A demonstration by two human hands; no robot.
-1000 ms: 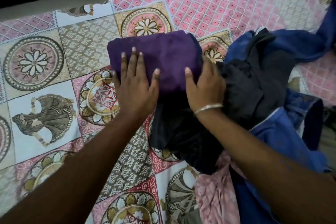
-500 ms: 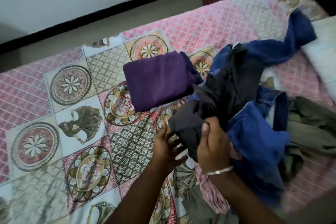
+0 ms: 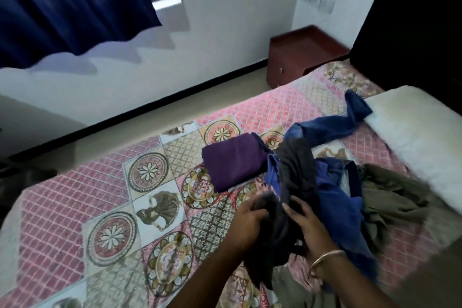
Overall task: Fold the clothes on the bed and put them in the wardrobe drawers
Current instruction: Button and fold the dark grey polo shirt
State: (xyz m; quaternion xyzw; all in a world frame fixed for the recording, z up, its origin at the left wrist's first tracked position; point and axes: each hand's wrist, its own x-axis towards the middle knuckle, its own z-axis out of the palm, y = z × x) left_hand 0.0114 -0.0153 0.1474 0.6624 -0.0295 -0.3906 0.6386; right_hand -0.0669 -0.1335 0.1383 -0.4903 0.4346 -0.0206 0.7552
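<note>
Both hands down at the near edge of the bed, buried in the same dark grey garment. Left hand curled round a bunched end of it, grip closed on the cloth; right hand, gold bangle at the wrist, grip also taking the fabric from the other side, fingers bent into the folds. Lifted partly clear of the heap, the garment's upper part trailing back over the pile.

Just beyond the hands: a folded purple garment, lying flat on the patterned bedspread, touching the left edge of the heap. In the heap itself: blue clothes under and around the grey piece, one blue leg or sleeve stretching off toward the white pillow; an olive-green garment crumpled to the right of the blue; a pink patterned cloth peeking out below the right wrist.

Further off: a reddish-brown bedside cabinet by the wall, drawer front with a small knob, its top showing nothing; inside not visible. Dark headboard behind the pillow. Navy curtain hanging over the window at the upper left.
</note>
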